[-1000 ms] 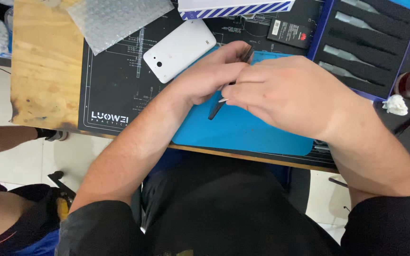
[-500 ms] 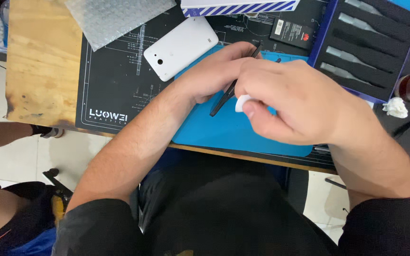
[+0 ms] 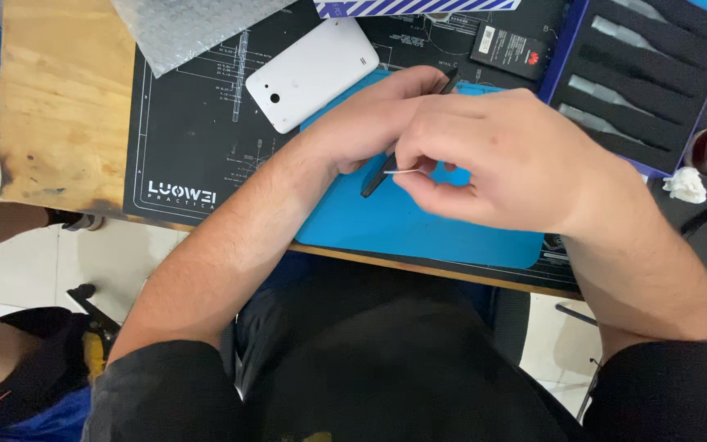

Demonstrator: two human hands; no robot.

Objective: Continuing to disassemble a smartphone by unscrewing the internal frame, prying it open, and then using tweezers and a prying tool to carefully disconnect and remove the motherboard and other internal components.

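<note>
Head view, looking down at a workbench. The left hand lies on a blue mat, its fingers closed around a thin dark flat device that it props on edge; one end of the device shows near the hand, the other end pokes out beyond the fingertips on the far side. The right hand sits just right of the left and partly over it, thumb and forefinger pinched on a small white stick whose tip touches the near end of the dark device. What lies under the right palm cannot be told.

The blue mat rests on a larger black work mat printed with white line drawings, which in turn covers a wooden table. Far and left of the hands, a white phone back cover lies face down, partly on the black mat and touching the blue mat's far edge. A sheet of bubble wrap lies at the far left. A small black battery lies far of the right hand. At the far right, an open blue-edged box holds metal tools in dark foam slots. A crumpled white wad lies right of the box's near end.
</note>
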